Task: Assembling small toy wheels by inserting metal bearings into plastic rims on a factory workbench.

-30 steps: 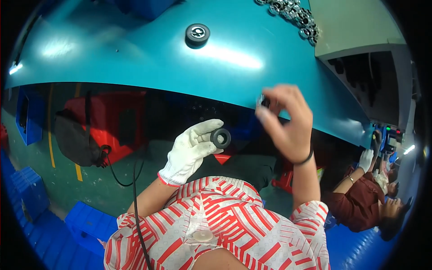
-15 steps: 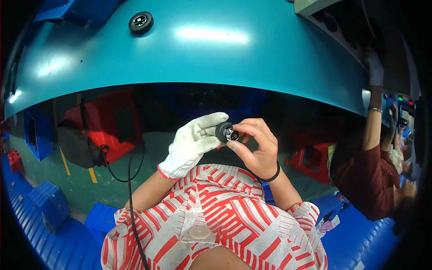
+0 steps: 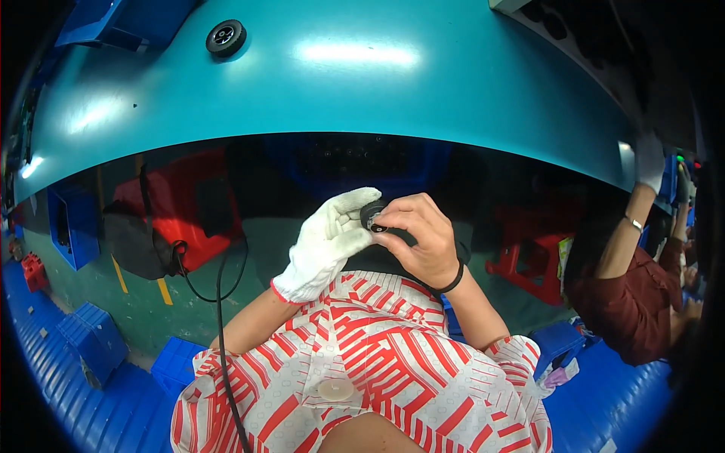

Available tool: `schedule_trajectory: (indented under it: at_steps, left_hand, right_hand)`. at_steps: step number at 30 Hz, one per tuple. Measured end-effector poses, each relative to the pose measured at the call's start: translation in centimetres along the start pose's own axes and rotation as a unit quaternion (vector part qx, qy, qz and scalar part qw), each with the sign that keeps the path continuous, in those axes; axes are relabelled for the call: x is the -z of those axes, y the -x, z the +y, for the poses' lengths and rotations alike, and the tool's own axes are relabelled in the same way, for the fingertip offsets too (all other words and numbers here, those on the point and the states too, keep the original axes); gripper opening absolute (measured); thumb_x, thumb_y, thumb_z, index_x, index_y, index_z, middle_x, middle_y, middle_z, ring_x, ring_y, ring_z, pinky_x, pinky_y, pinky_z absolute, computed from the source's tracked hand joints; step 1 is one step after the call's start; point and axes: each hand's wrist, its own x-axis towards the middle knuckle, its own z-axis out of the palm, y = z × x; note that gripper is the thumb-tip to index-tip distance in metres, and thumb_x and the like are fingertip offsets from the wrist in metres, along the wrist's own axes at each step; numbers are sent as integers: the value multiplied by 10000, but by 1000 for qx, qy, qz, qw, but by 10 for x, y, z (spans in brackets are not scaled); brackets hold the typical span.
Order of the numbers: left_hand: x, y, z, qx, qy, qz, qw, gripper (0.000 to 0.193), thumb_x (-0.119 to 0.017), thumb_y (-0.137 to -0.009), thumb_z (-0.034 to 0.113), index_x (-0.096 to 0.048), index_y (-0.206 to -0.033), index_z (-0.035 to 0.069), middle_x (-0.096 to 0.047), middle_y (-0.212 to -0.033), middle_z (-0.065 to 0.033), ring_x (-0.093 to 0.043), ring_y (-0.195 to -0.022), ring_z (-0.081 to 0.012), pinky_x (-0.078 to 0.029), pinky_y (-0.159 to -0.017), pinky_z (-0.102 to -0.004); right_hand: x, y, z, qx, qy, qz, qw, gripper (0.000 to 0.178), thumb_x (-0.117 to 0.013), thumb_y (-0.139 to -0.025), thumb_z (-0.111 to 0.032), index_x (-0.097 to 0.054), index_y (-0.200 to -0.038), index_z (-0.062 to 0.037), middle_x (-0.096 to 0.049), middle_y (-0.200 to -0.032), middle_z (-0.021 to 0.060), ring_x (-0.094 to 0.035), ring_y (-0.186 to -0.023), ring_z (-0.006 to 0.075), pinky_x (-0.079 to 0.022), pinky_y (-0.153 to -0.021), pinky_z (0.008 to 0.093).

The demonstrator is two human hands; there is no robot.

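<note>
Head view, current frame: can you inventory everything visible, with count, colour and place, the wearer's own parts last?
Small tyre: one, black, at the left fingertips
Hub piece: one, silver and black, against the tyre, partly hidden by fingers
Wheel: one, black with silver centre, on the table, upper left
Table: one, teal, across the top
Plastic bins: at least five, blue, on the table and floor
Stools: two, red, left and right
Bag: one, black, by the left stool
Nearest co-worker: one, dark red top, right
Left hand: one, white glove, centre
Right hand: one, bare, centre
</note>
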Motion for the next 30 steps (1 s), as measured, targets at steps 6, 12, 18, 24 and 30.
schedule_trajectory:
  at_steps: [6,12,18,24,30]
  left_hand:
    - [10,-1,-10,-23,-90,39,995,479,-643,-813,-30,-444,-1249,-18,-534,-1148,-121,-568,-1037,-174,-496,-888,-273]
    - [0,5,-3,-68,-211,54,974,563,-651,-814,-29,-395,-1316,-17,-516,-1187,-139,-566,-1056,-187,-479,-915,-287]
    - [4,4,-4,-130,-490,58,860,474,-673,-789,13,-503,-1231,-18,-584,-1133,-176,-648,-939,-239,-527,-789,-290]
    - [20,-2,-13,-209,-523,58,824,378,-657,-807,50,-544,-1163,-10,-640,-991,-151,-669,-842,-227,-537,-729,-289]
    - [21,-3,-11,-149,-448,82,878,347,-672,-796,58,-570,-1121,-10,-656,-937,-136,-675,-767,-205,-532,-681,-285]
  right_hand:
    - [-23,11,-6,-40,12,19,999,478,-759,-625,-13,-574,-1065,-41,-573,-969,124,-583,-786,261,-497,-645,304]
    - [-24,15,-4,-180,-38,-55,981,448,-684,-687,26,-532,-1106,-17,-538,-1088,146,-609,-865,275,-519,-724,317]
    - [-26,12,0,-105,49,-64,991,395,-670,-687,47,-530,-1054,-1,-588,-918,160,-619,-808,298,-520,-678,345]
    - [-34,8,4,-106,70,-75,989,338,-671,-690,41,-536,-995,-13,-570,-830,136,-607,-732,287,-510,-630,340]
    - [-36,6,8,-162,-2,-83,983,293,-650,-706,38,-540,-970,-26,-577,-837,114,-611,-685,245,-500,-597,316]
